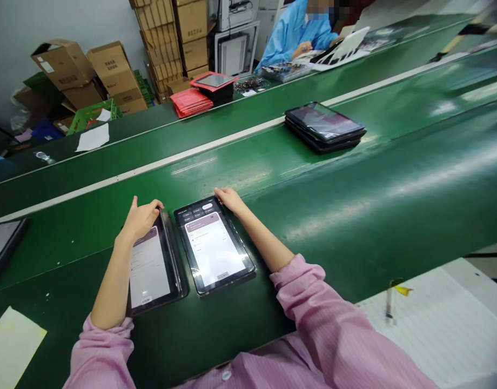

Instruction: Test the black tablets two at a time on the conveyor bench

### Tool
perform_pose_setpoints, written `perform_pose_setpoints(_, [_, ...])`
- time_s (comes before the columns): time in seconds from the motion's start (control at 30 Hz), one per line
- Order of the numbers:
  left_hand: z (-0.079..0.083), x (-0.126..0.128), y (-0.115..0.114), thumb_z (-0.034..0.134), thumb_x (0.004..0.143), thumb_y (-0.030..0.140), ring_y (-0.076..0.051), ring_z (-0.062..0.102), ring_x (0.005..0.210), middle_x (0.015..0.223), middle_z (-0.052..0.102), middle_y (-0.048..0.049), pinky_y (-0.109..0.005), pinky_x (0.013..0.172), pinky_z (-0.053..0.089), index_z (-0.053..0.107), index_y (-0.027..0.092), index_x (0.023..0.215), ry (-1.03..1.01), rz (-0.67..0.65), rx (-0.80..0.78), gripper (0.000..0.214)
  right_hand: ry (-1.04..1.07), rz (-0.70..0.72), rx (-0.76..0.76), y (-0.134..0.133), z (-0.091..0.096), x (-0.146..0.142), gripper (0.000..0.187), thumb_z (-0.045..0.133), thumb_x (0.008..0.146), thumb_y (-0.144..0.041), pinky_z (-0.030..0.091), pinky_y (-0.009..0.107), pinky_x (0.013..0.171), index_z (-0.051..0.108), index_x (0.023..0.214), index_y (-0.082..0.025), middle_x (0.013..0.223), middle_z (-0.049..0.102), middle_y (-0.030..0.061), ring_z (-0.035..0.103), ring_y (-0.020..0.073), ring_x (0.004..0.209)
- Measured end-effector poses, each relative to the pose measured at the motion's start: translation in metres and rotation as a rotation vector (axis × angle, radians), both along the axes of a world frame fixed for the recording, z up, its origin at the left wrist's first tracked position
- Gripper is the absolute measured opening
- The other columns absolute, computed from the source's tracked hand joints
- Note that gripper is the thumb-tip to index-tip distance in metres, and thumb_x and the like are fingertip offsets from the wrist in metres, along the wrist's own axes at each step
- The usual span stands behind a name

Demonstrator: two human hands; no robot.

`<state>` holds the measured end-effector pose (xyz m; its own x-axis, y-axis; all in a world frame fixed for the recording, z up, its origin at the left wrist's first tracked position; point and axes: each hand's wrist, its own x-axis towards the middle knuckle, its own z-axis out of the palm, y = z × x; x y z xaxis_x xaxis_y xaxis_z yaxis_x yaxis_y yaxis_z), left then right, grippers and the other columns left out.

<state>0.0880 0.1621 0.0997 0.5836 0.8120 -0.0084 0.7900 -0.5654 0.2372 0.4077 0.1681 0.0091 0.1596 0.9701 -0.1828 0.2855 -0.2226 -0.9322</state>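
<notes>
Two tablets with lit screens lie side by side on the green work surface in front of me. My left hand rests over the top end of the left tablet, fingers apart, one fingertip at its upper right corner. This tablet looks thick at its right side; whether another lies beneath, I cannot tell. At the upper right corner of the right tablet, my right hand grips the edge, its fingertips partly hidden. Both screens show a white page with a mauve banner; the right one also has a dark panel of buttons along its top.
A stack of dark tablets sits farther back, another tablet at far left. Lined paper lies at right, pale paper at left. Beyond are red sleeves, cartons and a person in blue.
</notes>
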Motion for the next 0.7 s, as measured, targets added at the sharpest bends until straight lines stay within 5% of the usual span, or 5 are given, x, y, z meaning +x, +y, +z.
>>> perform_pose_setpoints(0.17, [0.001,0.004,-0.01,0.015,0.104,0.052,-0.028,0.045,0.14,0.146,0.056,-0.005,-0.066,0.113,-0.023,0.054,0.03,0.139,0.024,0.002,-0.161,0.057,0.173,-0.047,-0.02,0.001,0.005,-0.008,0.048,0.053,0.087,-0.058,0.042,0.026,0.063,0.05,0.057,-0.021,0.058,0.056,0.001,0.053,0.016,0.061])
perform_pose_setpoints(0.4, [-0.006,0.013,-0.014,0.012,0.105,0.051,-0.029,0.024,0.152,0.157,0.042,-0.0006,-0.068,0.105,-0.03,0.039,0.039,0.151,0.054,-0.038,-0.251,0.055,0.591,-0.012,-0.049,-0.004,0.024,-0.006,0.059,0.043,0.088,-0.07,0.044,0.024,0.055,0.062,0.067,-0.018,0.067,0.065,0.0068,0.058,0.0153,0.059])
perform_pose_setpoints(0.57, [-0.006,-0.001,-0.006,0.019,0.103,0.056,-0.035,0.024,0.151,0.161,0.034,0.0,-0.074,0.113,-0.006,0.04,0.041,0.151,0.104,0.048,-0.249,0.054,0.183,-0.001,0.044,-0.009,0.023,-0.006,0.045,0.052,0.09,-0.058,0.05,0.03,0.08,0.067,0.079,-0.017,0.089,0.072,0.0088,0.067,0.0224,0.088])
perform_pose_setpoints(0.63, [-0.006,-0.013,0.001,0.026,0.101,0.055,-0.032,0.038,0.145,0.156,0.044,-0.0004,-0.064,0.119,0.016,0.04,0.041,0.151,0.072,0.097,-0.284,0.053,0.024,0.001,0.058,-0.011,0.02,-0.009,0.029,0.067,0.083,-0.044,0.047,0.035,0.092,0.069,0.091,-0.016,0.101,0.072,0.0106,0.065,0.0261,0.102])
perform_pose_setpoints(0.7, [-0.006,-0.023,0.007,0.033,0.099,0.05,-0.028,0.048,0.138,0.151,0.051,0.0006,-0.048,0.116,0.035,0.04,0.039,0.152,0.011,0.113,-0.315,0.054,-0.033,0.027,0.058,-0.013,0.016,-0.013,0.037,0.072,0.078,-0.034,0.045,0.038,0.097,0.067,0.109,-0.014,0.112,0.07,0.0134,0.063,0.0279,0.109])
